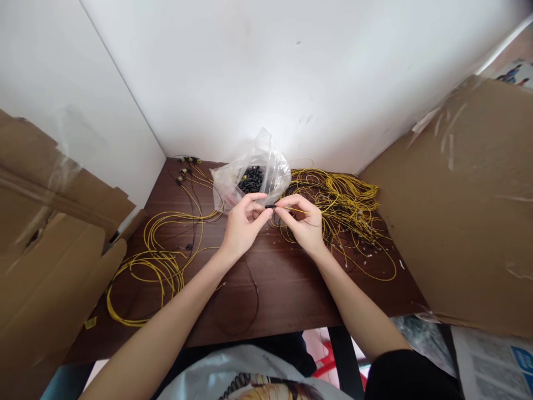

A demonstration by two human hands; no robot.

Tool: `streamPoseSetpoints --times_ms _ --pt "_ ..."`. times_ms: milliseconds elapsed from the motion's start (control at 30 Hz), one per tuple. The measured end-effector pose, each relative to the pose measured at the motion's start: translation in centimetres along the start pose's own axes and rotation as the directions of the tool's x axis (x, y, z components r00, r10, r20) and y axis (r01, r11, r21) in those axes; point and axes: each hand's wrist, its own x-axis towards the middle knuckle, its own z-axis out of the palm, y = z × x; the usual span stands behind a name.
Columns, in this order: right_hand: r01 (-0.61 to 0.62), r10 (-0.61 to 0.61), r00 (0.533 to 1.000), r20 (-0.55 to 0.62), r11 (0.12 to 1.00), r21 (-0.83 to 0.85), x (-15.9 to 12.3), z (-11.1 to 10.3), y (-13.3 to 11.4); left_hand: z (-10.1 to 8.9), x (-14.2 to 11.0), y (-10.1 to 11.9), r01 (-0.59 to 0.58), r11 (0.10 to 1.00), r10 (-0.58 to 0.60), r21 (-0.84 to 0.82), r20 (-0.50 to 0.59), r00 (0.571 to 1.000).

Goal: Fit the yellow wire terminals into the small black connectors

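Note:
My left hand pinches a small black connector piece between thumb and forefinger. At its right end, my right hand holds a thin yellow and black wire in a pinch, fingertips almost touching the left ones. Whether the wire sits inside the piece is too small to tell. Just behind my hands stands an open clear plastic bag with many small black parts in it. A large tangle of yellow and black wires lies to the right of my right hand.
Coiled yellow wires lie on the left of the brown table, with black-ended connectors at the back left. Cardboard sheets wall both sides, and a white wall rises behind. White scraps lie by the tangle.

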Motion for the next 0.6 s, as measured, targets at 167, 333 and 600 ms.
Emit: streamPoseSetpoints --times_ms 167,333,600 --pt "0.031 -0.031 0.999 0.032 1.0 -0.001 -0.2 0.12 -0.29 -0.17 -0.28 0.35 -0.019 0.998 0.019 0.058 0.001 1.0" --pt "-0.05 0.048 0.999 0.025 0.994 0.098 -0.32 0.2 -0.43 -0.15 -0.36 -0.04 -0.095 0.987 0.099 0.132 -0.019 0.995" --pt "-0.216 0.234 0.971 -0.041 0.942 0.258 0.06 0.73 -0.29 0.13 -0.19 -0.37 -0.061 0.996 0.06 0.07 0.011 0.998"
